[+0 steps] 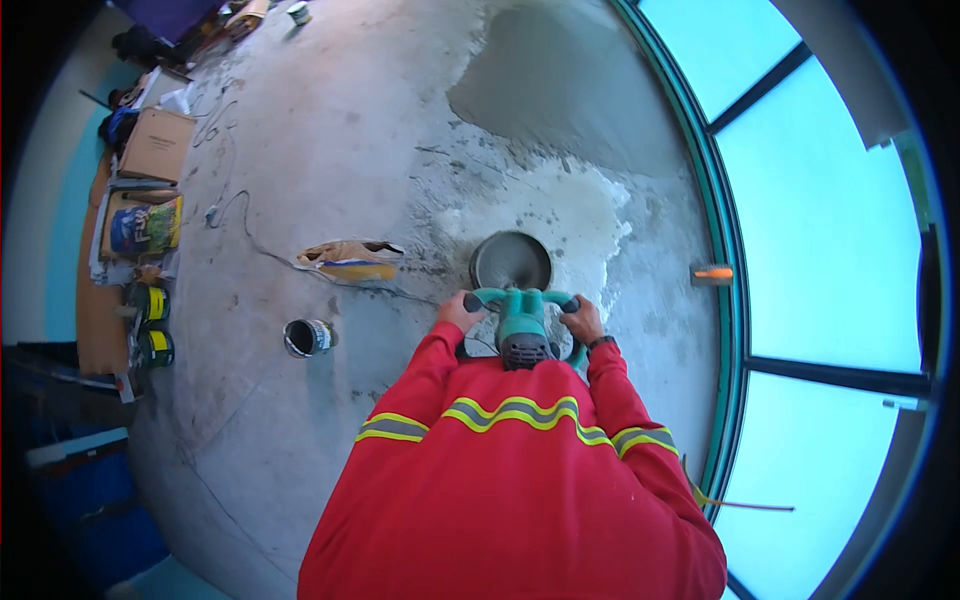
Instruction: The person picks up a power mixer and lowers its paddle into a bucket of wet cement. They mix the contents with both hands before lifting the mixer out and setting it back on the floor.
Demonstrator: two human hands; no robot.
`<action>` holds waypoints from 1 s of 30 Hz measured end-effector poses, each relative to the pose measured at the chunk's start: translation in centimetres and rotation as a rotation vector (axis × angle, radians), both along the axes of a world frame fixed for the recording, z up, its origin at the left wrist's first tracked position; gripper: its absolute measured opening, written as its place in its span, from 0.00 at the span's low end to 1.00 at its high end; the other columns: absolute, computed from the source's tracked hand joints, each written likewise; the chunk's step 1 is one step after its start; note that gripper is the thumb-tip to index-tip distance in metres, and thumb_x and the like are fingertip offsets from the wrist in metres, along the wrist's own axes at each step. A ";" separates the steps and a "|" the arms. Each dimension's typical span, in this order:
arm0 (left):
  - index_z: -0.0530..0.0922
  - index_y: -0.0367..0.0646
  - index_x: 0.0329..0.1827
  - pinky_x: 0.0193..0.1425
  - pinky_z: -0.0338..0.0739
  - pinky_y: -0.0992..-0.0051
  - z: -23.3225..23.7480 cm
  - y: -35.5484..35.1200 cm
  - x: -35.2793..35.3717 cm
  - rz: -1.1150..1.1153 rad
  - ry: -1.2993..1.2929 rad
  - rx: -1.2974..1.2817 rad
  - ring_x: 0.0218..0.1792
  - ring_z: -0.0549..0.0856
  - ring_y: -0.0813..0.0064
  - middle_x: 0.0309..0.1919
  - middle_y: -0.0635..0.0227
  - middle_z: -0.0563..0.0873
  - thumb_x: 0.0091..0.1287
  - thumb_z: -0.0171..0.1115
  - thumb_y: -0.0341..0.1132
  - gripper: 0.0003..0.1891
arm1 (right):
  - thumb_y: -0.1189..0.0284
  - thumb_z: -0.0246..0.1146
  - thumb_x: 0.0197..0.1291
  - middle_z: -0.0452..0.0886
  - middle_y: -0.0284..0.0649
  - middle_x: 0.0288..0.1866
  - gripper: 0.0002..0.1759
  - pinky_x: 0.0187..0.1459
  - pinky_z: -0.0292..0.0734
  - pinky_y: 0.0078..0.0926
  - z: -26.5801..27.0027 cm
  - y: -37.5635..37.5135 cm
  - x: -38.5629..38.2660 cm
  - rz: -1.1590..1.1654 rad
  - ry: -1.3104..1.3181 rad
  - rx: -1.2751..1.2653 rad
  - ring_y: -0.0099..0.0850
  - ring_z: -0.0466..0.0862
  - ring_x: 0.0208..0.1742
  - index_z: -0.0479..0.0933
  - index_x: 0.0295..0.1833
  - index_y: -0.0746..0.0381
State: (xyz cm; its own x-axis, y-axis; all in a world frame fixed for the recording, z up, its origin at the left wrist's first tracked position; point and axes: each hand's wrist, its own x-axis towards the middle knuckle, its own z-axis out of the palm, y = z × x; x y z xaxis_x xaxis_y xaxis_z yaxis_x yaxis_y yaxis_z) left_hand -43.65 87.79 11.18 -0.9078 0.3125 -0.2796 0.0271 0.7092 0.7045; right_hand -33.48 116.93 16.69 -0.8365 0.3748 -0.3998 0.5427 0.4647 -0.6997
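A teal power mixer (521, 322) stands upright over a round bucket (511, 262) of grey mix on the concrete floor. My left hand (459, 312) grips the mixer's left handle, and my right hand (583, 320) grips its right handle. Both arms are in red sleeves with yellow and grey reflective stripes. The mixer's shaft and paddle are hidden inside the bucket.
A small open can (306, 337) and a torn bag (350, 259) lie left of the bucket, with a cable trailing past them. Cardboard boxes (157, 144), sacks and tins (152, 322) line the far left wall. Wet patches (560, 90) spread ahead. Tall windows (820, 200) curve along the right.
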 end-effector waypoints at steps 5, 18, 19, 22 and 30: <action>0.78 0.38 0.51 0.41 0.79 0.71 -3.5 -3.2 0.1 0.285 -0.523 0.754 0.37 0.83 0.76 0.38 0.66 0.84 0.60 0.69 0.52 0.27 | 0.65 0.67 0.37 0.82 0.52 0.29 0.20 0.39 0.76 0.42 -1.4 0.2 0.1 0.005 0.013 -0.014 0.47 0.83 0.34 0.78 0.38 0.66; 0.79 0.38 0.49 0.34 0.79 0.73 -3.7 -1.8 1.2 0.245 -0.592 0.572 0.27 0.83 0.75 0.35 0.64 0.86 0.54 0.71 0.55 0.30 | 0.68 0.66 0.37 0.81 0.51 0.28 0.19 0.37 0.76 0.39 -2.2 1.0 1.1 -0.071 0.015 -0.030 0.45 0.82 0.31 0.77 0.36 0.68; 0.80 0.38 0.48 0.33 0.79 0.73 -4.3 -1.2 1.1 0.175 -0.527 0.478 0.25 0.83 0.75 0.33 0.64 0.86 0.52 0.73 0.55 0.30 | 0.68 0.66 0.37 0.81 0.52 0.29 0.19 0.37 0.76 0.40 -2.3 1.0 1.0 -0.075 0.009 -0.040 0.46 0.82 0.32 0.77 0.37 0.68; 0.79 0.41 0.49 0.25 0.76 0.75 -2.2 -0.2 0.5 0.194 -0.565 0.441 0.22 0.78 0.80 0.28 0.70 0.82 0.51 0.77 0.45 0.27 | 0.66 0.66 0.37 0.82 0.55 0.32 0.21 0.40 0.76 0.42 -2.3 1.1 1.9 -0.094 -0.009 0.010 0.51 0.82 0.35 0.77 0.38 0.68; 0.79 0.40 0.45 0.32 0.80 0.67 -0.9 0.5 0.8 0.133 -0.234 0.130 0.24 0.86 0.66 0.27 0.58 0.86 0.40 0.77 0.43 0.28 | 0.68 0.65 0.39 0.82 0.47 0.28 0.18 0.36 0.76 0.37 -3.4 1.4 2.0 -0.137 -0.044 -0.092 0.40 0.83 0.31 0.77 0.38 0.67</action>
